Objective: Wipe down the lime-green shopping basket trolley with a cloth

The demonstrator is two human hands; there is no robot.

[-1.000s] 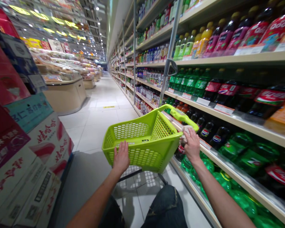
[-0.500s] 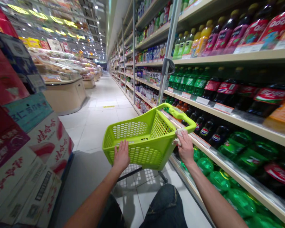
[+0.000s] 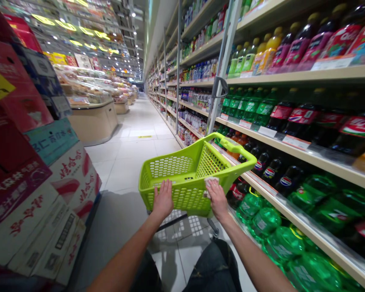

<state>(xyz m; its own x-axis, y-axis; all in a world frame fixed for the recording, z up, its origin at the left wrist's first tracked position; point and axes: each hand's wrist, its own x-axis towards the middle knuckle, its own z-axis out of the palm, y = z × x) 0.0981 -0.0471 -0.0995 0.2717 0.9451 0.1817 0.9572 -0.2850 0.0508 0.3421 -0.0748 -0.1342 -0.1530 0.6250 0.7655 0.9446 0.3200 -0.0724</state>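
Observation:
A lime-green shopping cart (image 3: 188, 198) with a perforated plastic basket stands side-on before me, its handle towards the shelves at the right. My left hand (image 3: 163, 198) lies flat against the near side wall, fingers stretched out and nothing in them. Under the fingers of my right hand (image 3: 216, 198) is a crumpled pale cloth (image 3: 212, 181), pressed to the near side wall close to its top rim. Part of the cloth is hidden by the fingers. No goods show inside the basket.
Drink shelves (image 3: 292, 140) run along the right, loaded with several rows of bottles (image 3: 258, 103). Stacked cartons (image 3: 76, 170) rise close at the left. Beyond stands a rounded display counter (image 3: 94, 121) beside the tiled aisle floor (image 3: 130, 150).
My right hand has moved left with the cloth, from the handle end to the side wall. My left hand stays on the cart's side. The view has turned slightly left.

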